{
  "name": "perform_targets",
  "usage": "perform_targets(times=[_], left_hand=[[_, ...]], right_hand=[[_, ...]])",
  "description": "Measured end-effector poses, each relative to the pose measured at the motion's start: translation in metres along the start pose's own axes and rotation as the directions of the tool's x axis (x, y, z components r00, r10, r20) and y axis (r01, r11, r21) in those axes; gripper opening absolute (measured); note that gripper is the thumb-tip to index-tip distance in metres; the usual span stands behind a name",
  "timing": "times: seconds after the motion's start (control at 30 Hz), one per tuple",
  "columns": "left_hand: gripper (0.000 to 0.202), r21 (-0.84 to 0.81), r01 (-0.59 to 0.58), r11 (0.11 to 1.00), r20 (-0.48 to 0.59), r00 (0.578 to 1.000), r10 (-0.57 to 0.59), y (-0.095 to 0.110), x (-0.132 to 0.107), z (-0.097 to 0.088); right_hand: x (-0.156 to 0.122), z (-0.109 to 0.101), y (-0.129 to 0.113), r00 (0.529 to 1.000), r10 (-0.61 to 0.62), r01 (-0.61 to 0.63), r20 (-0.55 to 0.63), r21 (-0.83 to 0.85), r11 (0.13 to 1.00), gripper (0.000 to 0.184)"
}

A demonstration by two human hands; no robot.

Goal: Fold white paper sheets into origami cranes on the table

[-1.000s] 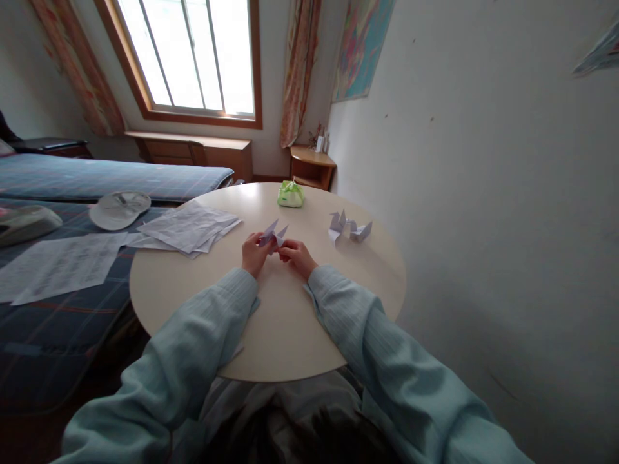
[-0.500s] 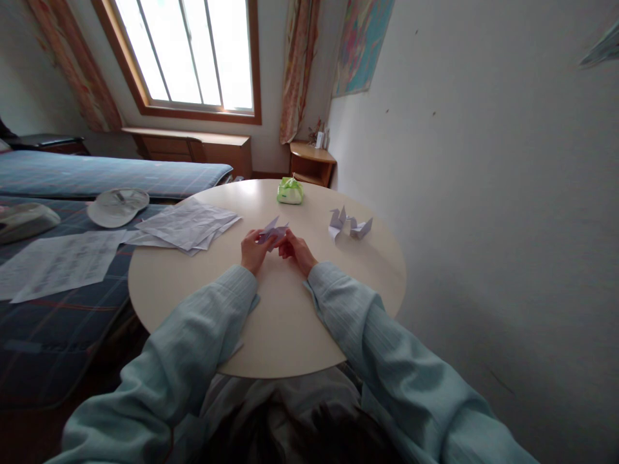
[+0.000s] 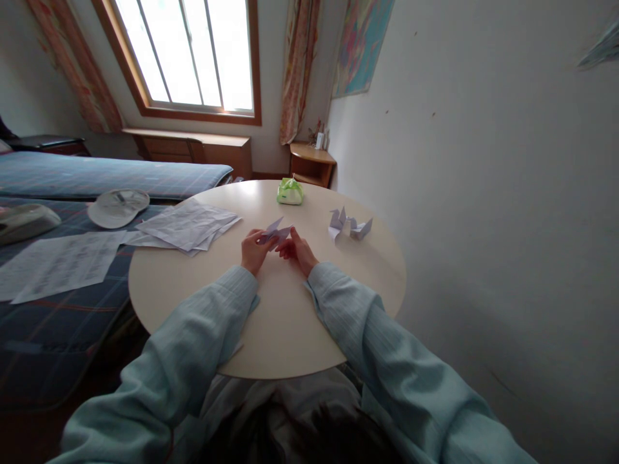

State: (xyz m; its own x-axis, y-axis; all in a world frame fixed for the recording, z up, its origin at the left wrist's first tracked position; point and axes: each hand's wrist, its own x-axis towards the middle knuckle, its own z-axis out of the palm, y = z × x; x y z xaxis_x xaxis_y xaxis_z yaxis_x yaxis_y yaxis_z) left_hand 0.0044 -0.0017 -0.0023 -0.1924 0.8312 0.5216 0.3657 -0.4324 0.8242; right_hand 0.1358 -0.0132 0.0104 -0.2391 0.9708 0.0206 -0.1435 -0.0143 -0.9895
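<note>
A small folded piece of white paper (image 3: 276, 231) with pointed flaps is held just above the round beige table (image 3: 203, 290), near its middle. My left hand (image 3: 252, 250) pinches its left side with closed fingers. From the right, my right hand (image 3: 298, 251) pinches the other side. Both arms wear pale blue sleeves. A finished folded paper figure (image 3: 349, 225) lies on the table to the right of my hands, apart from them.
A green-and-white packet (image 3: 290, 192) sits at the table's far edge. A loose stack of printed sheets (image 3: 186, 227) overlaps the table's left edge. More sheets (image 3: 58, 261) and a pale cap (image 3: 117, 206) lie on the bed at left. A white wall stands close on the right.
My fingers have shifted slightly on the folded paper, and its flaps have tilted a little to the right. The view has dropped slightly.
</note>
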Motion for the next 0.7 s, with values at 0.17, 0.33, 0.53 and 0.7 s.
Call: perform_targets(times=[0.17, 0.33, 0.53, 0.7], left_hand=[[0.02, -0.004, 0.023, 1.0, -0.013, 1.0, -0.023, 0.0032, -0.0001, -0.0003], [0.02, -0.017, 0.033, 0.999, -0.014, 0.999, -0.033, 0.0054, -0.0003, -0.0009], [0.022, -0.031, 0.021, 0.999, -0.028, 0.999, -0.022, 0.0061, -0.0006, -0.0007], [0.024, -0.073, 0.006, 0.997, -0.005, 1.0, -0.007, 0.0031, -0.0002, -0.0004]], right_hand=[[0.0, -0.0007, -0.0024, 0.998, 0.058, -0.056, -0.03, 0.047, 0.997, 0.081], [-0.0003, -0.0014, -0.0027, 0.997, 0.067, -0.066, -0.022, 0.042, 0.997, 0.079], [0.0006, -0.0022, -0.002, 0.998, 0.059, -0.059, -0.007, 0.031, 0.998, 0.074], [-0.0032, -0.0017, -0.0069, 0.997, 0.075, -0.075, -0.003, 0.047, 0.996, 0.075]])
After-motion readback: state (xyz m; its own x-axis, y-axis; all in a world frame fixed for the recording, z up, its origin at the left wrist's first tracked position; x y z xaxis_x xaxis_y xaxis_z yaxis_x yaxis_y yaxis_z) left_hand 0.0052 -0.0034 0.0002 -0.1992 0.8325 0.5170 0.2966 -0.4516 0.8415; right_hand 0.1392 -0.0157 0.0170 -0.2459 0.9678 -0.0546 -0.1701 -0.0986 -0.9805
